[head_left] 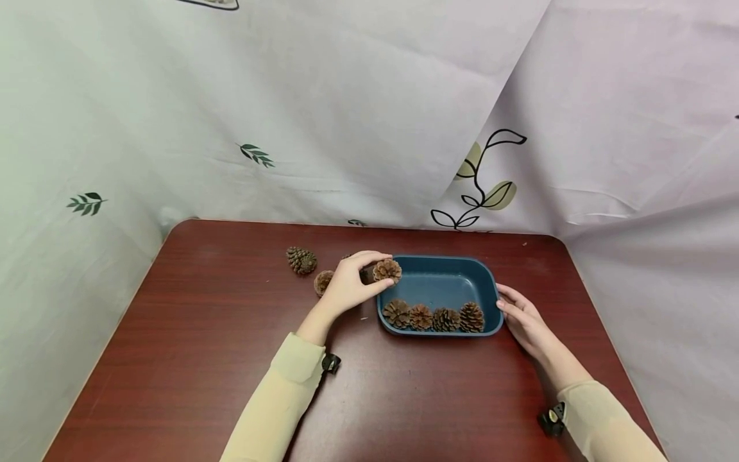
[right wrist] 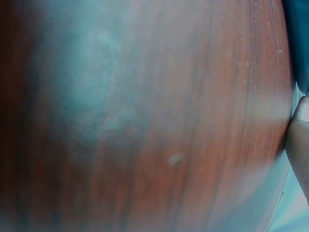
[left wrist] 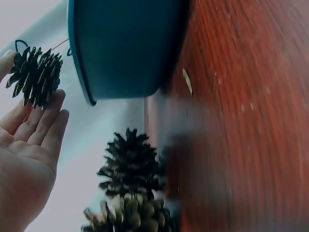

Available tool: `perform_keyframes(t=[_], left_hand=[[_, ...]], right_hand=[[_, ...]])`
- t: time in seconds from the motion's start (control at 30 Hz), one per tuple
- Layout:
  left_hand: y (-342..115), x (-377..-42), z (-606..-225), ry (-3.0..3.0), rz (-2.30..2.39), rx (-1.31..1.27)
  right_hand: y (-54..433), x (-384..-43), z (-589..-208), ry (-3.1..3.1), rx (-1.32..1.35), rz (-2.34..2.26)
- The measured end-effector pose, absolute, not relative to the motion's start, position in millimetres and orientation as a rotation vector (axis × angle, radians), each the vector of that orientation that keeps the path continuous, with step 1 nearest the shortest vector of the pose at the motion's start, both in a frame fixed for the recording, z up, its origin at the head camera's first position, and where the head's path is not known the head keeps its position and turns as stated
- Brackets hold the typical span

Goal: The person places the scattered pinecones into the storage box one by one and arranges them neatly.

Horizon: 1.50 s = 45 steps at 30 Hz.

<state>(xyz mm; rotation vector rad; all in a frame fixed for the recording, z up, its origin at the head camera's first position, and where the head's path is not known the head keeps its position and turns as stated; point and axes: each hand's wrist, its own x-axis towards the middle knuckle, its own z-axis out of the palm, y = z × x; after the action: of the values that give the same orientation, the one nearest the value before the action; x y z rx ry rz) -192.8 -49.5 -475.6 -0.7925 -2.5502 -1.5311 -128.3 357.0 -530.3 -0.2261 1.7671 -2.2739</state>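
My left hand (head_left: 353, 282) pinches a brown pine cone (head_left: 387, 271) between thumb and fingers, over the left end of a blue rectangular bin (head_left: 441, 333). In the left wrist view the held pine cone (left wrist: 36, 75) sits at the fingertips, higher than the table and beside the bin's wall (left wrist: 125, 48). Inside the bin, several pine cones (head_left: 421, 317) stand in a row along its near side. My right hand (head_left: 522, 323) is at the bin's right end, its fairly straight fingers and thumb against the outer wall. Only the thumb (right wrist: 300, 140) shows clearly in the right wrist view.
Left of the bin, a pine cone (head_left: 301, 261) lies on the dark red table (head_left: 219, 321), with another pine cone (head_left: 323, 283) partly behind my left hand. Pale printed cloth (head_left: 346, 128) hangs behind the table and along its sides.
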Motion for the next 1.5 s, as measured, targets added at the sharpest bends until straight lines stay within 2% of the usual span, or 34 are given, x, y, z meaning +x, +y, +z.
perform_keyframes(t=[0.43, 1.5], left_hand=[[-18.5, -202.6, -480.2, -2.708, -1.367, -0.992], [-18.4, -212.8, -488.8, -2.811, -0.805, -1.326]], right_hand=[[356.3, -128.1, -530.8, 1.735, -0.231, -2.296], [358.0, -129.7, -533.8, 1.759, -0.241, -2.293]])
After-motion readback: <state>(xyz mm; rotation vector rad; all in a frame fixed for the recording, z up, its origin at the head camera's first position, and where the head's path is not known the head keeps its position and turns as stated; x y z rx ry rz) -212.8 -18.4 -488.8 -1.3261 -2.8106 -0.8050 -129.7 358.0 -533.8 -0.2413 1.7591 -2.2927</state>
